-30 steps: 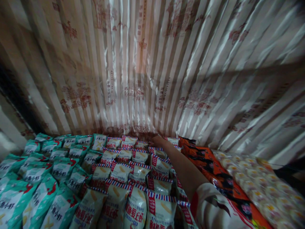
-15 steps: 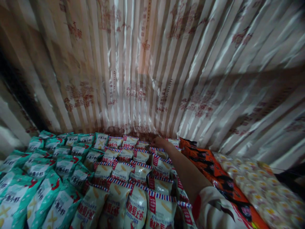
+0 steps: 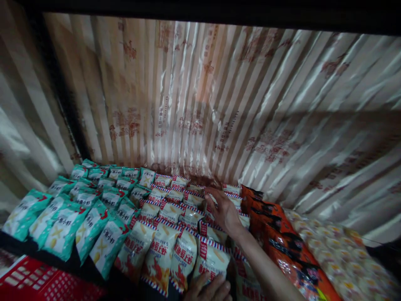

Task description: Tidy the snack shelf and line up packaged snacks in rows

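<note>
My right hand (image 3: 224, 211) curves over the rear rows of white packets (image 3: 158, 255), left hand (image 3: 208, 289) against a front one, perhaps steadying it; can't tell if either grips. Rows sit between teal packets (image 3: 64, 232) and orange packets (image 3: 278, 255), likely so labels face out.

Dimly lit, striped wall covering (image 3: 194, 96), black post (image 3: 59, 83) at left, dark beam (image 3: 200, 11) above

From my remote seat, the head view shows me the right hand (image 3: 224, 211) over rows of cream packets (image 3: 159, 246); I can't tell whether it grips one. The left hand (image 3: 210, 288) touches a front packet (image 3: 211, 259). Teal packets (image 3: 64, 230) sit left, orange packs (image 3: 296, 267) right.
</note>
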Demonstrator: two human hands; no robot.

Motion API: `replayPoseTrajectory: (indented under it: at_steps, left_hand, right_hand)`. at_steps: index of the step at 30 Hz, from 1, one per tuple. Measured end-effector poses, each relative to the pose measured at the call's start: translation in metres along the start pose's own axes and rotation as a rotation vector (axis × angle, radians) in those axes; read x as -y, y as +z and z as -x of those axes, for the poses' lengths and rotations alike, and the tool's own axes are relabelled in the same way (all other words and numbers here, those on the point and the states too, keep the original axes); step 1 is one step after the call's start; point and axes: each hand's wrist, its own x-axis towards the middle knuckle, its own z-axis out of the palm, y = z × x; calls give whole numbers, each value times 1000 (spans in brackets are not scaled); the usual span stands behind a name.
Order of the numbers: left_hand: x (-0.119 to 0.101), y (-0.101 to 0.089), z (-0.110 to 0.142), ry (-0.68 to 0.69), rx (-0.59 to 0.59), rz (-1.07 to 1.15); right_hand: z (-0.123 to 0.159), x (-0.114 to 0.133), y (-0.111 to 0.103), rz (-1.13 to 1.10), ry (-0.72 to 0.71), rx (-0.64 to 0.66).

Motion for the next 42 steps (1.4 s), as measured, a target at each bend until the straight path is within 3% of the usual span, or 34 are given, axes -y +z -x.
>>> replayPoseTrajectory:
  at_steps: [1,3,6,9,12,15,20,26,33,37,42]
  left_hand:
    - [0,-2,0,-15,-105,-51]
    - [1,-12,-2,-60,-146,-98]
    - [4,-39,-7,-100,-37,-84]
    - [4,-72,-12,-257,23,-89]
    - [-2,-101,-7,-376,82,-87]
    - [-10,-114,4,-436,119,-116]
    - [-14,-104,18,-404,161,-135]
    - [-15,-97,19,-328,152,-131]
    - [-30,-101,3,-301,173,-56]
    - [-36,-94,-4,-289,203,-34]
    - [-40,-87,-1,-275,261,-33]
  right_hand:
    - [17,11,-3,-26,-25,-1]
    - [52,30,-4,-64,-21,-62]
    - [106,48,4,-54,-30,-195]
    - [155,55,22,-18,-46,-294]
    - [194,64,43,-9,-30,-296]
    - [218,77,61,3,42,-282]
    - [229,83,72,8,66,-284]
    - [233,73,49,-34,51,-252]
    - [254,31,36,73,383,-482]
    - [265,12,29,46,584,-381]
    - [270,14,28,0,731,-198]
